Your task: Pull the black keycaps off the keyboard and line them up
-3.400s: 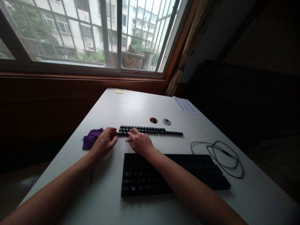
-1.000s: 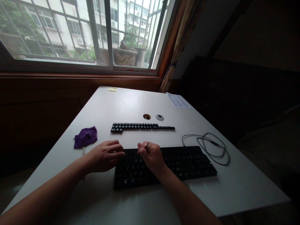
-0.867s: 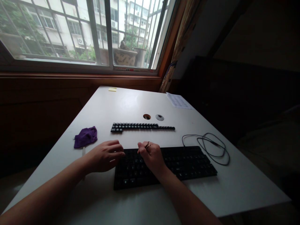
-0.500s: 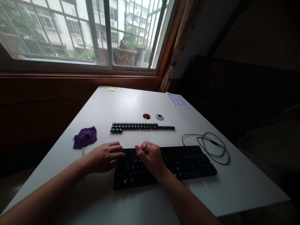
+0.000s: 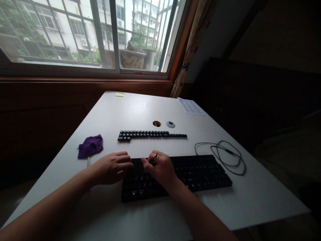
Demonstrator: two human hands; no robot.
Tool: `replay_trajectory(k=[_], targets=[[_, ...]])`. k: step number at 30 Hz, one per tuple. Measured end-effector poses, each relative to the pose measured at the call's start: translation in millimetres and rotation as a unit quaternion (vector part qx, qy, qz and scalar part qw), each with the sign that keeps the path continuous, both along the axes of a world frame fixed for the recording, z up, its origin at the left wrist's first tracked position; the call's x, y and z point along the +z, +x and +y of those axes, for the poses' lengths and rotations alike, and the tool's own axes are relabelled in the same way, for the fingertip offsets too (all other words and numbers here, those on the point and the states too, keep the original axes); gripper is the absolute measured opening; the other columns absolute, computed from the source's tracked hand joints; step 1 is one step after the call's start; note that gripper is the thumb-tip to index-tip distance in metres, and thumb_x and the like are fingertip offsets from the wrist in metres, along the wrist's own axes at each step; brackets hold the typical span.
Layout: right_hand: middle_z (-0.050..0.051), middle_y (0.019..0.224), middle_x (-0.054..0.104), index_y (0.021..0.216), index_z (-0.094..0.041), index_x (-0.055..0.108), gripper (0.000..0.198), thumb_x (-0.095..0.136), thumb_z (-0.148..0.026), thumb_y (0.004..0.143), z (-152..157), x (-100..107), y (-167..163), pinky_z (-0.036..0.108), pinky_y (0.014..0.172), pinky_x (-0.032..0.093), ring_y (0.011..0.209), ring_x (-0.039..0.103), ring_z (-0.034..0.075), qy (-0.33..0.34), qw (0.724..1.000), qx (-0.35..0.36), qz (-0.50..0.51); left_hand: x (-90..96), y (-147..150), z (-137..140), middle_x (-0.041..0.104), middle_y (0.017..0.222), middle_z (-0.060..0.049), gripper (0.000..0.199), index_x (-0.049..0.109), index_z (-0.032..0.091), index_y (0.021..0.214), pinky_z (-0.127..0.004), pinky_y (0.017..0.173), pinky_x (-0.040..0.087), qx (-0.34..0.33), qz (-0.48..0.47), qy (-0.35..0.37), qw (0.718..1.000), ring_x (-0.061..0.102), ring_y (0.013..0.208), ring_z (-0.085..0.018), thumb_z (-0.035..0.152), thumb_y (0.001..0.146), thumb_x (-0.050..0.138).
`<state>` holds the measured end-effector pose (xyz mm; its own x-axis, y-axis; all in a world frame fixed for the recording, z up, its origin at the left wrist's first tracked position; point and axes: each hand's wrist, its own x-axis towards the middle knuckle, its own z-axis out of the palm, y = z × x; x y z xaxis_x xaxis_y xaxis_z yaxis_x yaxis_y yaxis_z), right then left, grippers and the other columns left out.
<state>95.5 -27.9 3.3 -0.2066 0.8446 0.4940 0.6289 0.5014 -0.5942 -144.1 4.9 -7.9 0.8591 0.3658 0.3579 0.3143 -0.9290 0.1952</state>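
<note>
A black keyboard (image 5: 195, 172) lies on the white table, turned slightly. At its upper left corner my left hand (image 5: 115, 167) has its fingers curled over the edge, gripping it; the fingertips are partly hidden. My right hand (image 5: 162, 170) is closed above the left half of the keys, with a small thin metal tool (image 5: 155, 158) sticking up between thumb and fingers. The tool's lower end is out of sight behind the hand. Beyond the keyboard, loose black keycaps (image 5: 145, 134) are lined up in rows.
A purple cloth (image 5: 90, 146) with a pale stick-like piece (image 5: 88, 162) under it lies at left. The keyboard's cable (image 5: 225, 150) is looped at right. Past the keycaps are a round table hole (image 5: 156, 124) and a grey cover (image 5: 171, 124). Printed paper (image 5: 192, 106) and a yellow note (image 5: 119, 94) lie farther back.
My right hand has turned slightly and its thumb has shifted a little left; more of the metal tool shows above the fingers. My left hand stays at the keyboard's corner.
</note>
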Motion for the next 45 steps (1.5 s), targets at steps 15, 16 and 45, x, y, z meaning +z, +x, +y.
replay_trajectory(k=[15,16,45], targets=[[-0.004,0.055,0.050,0.059,-0.019,0.052,0.040,0.064,-0.045,0.087,11,-7,6,0.025,0.058,0.036,0.053,0.048,0.011,-0.055,0.995,0.006,0.083,4.9,2,-2,0.062,0.086,-0.006,0.022,0.064,0.018,0.102,-0.030,0.069,0.051,0.001,-0.020,-0.013,1.000,0.058,0.078,-0.018,0.009,0.084,0.055],[-0.004,0.055,0.050,0.059,-0.019,0.053,0.040,0.064,-0.046,0.087,11,-6,6,0.025,0.058,0.036,0.053,0.049,0.011,-0.055,0.995,0.009,0.086,4.5,1,-2,0.062,0.086,-0.006,0.022,0.064,0.018,0.103,-0.030,0.069,0.052,0.001,-0.020,-0.011,1.000,0.058,0.078,-0.018,0.009,0.084,0.055],[-0.001,0.060,0.059,0.064,-0.019,0.061,0.040,0.066,-0.052,0.085,6,-2,5,0.025,0.060,0.040,0.057,0.055,0.012,-0.059,0.993,0.044,0.093,6.9,30,-17,0.060,0.085,-0.003,0.014,0.063,0.019,0.105,-0.029,0.057,0.042,-0.003,-0.017,0.121,0.992,0.048,0.068,-0.014,0.018,0.096,0.052]])
